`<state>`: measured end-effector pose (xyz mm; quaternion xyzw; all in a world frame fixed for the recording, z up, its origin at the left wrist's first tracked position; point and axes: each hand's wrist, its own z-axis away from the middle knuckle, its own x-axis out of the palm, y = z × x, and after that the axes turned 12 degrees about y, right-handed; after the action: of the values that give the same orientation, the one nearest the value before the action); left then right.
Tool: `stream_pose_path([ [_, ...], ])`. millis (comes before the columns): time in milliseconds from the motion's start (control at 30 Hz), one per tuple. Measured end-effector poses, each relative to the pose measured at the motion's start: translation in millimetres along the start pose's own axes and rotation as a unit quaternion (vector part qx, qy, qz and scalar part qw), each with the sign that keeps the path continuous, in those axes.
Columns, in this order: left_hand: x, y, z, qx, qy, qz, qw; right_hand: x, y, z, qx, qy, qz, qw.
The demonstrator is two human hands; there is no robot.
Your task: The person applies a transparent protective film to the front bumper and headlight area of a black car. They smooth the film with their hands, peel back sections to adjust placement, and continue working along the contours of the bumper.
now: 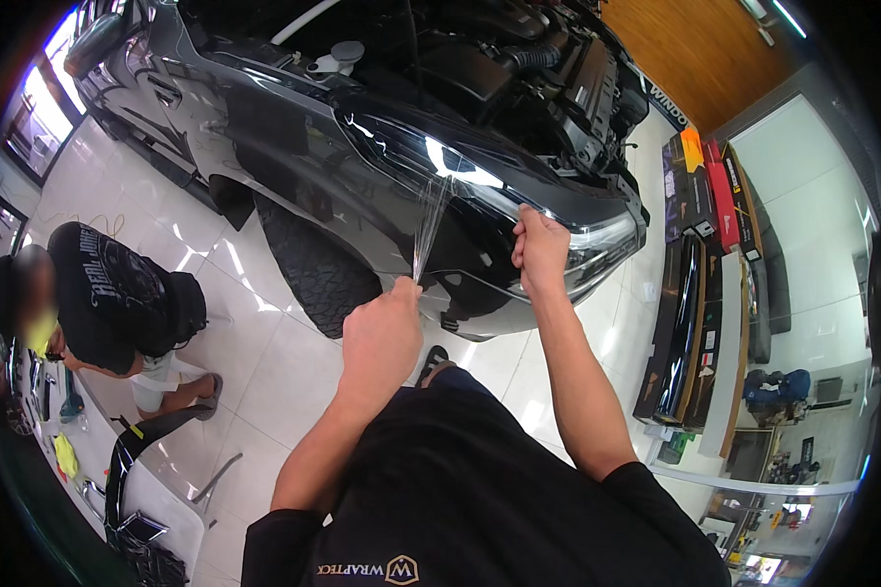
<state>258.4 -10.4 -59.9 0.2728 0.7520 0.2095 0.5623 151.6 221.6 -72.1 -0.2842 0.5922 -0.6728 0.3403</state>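
A strip of clear film (429,223) runs in taut creases from my left hand up to the inner end of the headlight (480,174). My left hand (384,331) is closed round the film's lower end, in front of the dark fender (313,161). Over the middle of the headlight is my right hand (541,247), its fingers curled into a pinch. Whatever sits between those fingers, if anything, is too small to make out. Whether the right hand touches the lens cannot be told.
The engine bay (509,59) lies uncovered beyond the headlight, and the front tyre (313,259) is to the left. A co-worker in a black shirt (117,293) bends over a white table (166,489) of parts. Long boxes (680,323) are stacked at the right.
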Motion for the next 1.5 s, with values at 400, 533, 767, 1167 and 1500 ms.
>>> stream_pose_path([
  [400, 4.6, 20.3, 20.3, -0.051, -0.004, 0.011, 0.999, -3.7, -3.1, 0.7, -0.004, -0.045, 0.009, 0.999],
  [533, 6.1, 29.8, 25.2, -0.058, -0.004, 0.008, 0.998, 2.2, -6.4, 22.6, 0.025, -0.129, 0.058, 0.99],
  [767, 4.2, 39.9, 30.8, -0.077, -0.032, -0.003, 0.997, 66.2, -6.7, 27.3, 0.057, -0.213, 0.1, 0.97],
  [1167, -3.8, 20.3, 36.3, -0.022, -0.076, -0.045, 0.996, 47.8, 18.6, 23.2, -0.185, -0.159, 0.186, 0.952],
  [1500, -15.4, 5.5, 45.0, -0.007, -0.116, -0.038, 0.992, 27.9, 21.3, 45.3, -0.132, -0.168, 0.182, 0.96],
])
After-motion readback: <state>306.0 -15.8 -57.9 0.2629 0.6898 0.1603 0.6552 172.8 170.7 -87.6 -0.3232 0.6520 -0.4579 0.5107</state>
